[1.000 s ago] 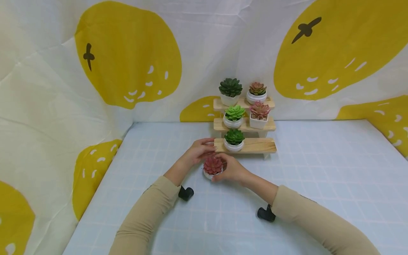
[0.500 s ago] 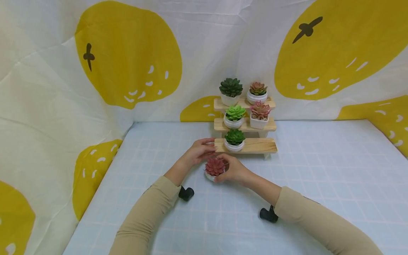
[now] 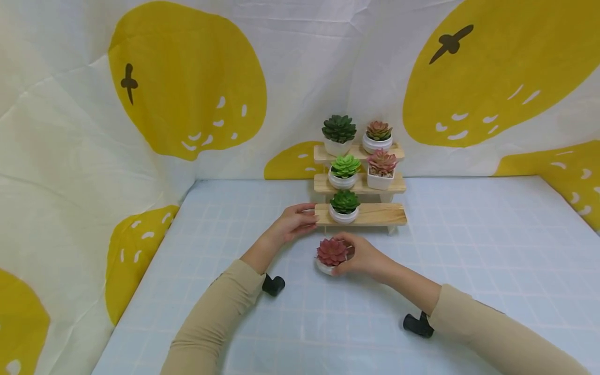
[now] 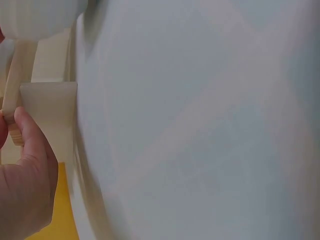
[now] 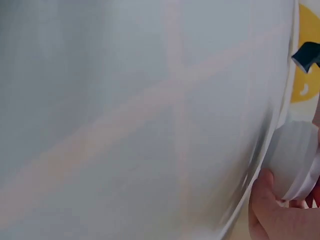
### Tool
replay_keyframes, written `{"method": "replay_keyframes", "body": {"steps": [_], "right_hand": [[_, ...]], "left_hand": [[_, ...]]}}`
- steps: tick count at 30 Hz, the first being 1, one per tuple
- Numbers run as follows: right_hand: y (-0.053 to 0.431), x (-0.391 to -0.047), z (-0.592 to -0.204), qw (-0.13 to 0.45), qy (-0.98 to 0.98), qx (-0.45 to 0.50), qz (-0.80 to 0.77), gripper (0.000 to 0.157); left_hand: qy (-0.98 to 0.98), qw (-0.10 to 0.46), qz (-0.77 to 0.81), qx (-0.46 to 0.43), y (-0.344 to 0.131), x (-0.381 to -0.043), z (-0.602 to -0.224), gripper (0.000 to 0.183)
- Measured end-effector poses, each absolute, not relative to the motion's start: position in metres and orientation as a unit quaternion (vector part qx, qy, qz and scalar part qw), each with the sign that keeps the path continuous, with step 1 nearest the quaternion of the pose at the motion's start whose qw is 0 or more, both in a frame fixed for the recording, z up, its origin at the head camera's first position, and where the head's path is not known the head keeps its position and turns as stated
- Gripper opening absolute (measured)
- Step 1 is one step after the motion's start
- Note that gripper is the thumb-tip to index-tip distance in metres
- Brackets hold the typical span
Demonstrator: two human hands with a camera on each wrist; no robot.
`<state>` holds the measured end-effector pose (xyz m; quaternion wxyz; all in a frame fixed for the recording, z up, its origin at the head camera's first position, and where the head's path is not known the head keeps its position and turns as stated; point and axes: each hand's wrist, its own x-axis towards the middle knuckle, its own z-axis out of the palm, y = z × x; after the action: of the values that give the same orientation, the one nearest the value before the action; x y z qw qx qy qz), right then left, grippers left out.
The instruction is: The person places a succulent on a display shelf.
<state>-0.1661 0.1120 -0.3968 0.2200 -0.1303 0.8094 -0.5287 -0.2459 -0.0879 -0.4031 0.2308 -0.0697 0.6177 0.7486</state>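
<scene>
My right hand (image 3: 364, 255) grips a small white pot (image 5: 291, 157) holding a red succulent (image 3: 332, 252), in front of the wooden tiered plant stand (image 3: 382, 212). In the right wrist view the thumb lies against the pot's side. My left hand (image 3: 292, 224) pinches the left end of the stand's lowest plank, and the left wrist view shows thumb and finger on the plank's edge (image 4: 16, 131). On that lowest step, left of its middle, sits a dark green succulent (image 3: 345, 202) in a round white pot.
A bright green succulent (image 3: 345, 166) and a pink one (image 3: 382, 163) occupy the middle step. The top step bears a dark green succulent (image 3: 339, 129) and a reddish-green one (image 3: 378, 130). Behind the stand hangs a white cloth (image 3: 300, 73) with yellow fruit shapes.
My right hand has moved the red succulent to the right and slightly nearer, away from my left hand. The left hand stays at the stand's lowest plank.
</scene>
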Motion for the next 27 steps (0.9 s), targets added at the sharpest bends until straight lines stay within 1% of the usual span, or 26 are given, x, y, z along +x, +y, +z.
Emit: {"method": "replay_keyframes", "body": {"steps": [8, 14, 27], "right_hand": [[0.136, -0.160, -0.393, 0.219, 0.806, -0.127, -0.535, 0.070], [0.153, -0.156, -0.382, 0.219, 0.809, -0.113, -0.533, 0.070], [0.179, -0.162, -0.358, 0.205, 0.808, -0.117, -0.539, 0.072]], "left_hand": [[0.614, 0.234, 0.750, -0.072, -0.087, -0.245, -0.403, 0.051], [0.618, 0.233, 0.747, -0.075, -0.087, -0.245, -0.402, 0.051], [0.616, 0.233, 0.748, -0.080, -0.088, -0.247, -0.404, 0.051]]}}
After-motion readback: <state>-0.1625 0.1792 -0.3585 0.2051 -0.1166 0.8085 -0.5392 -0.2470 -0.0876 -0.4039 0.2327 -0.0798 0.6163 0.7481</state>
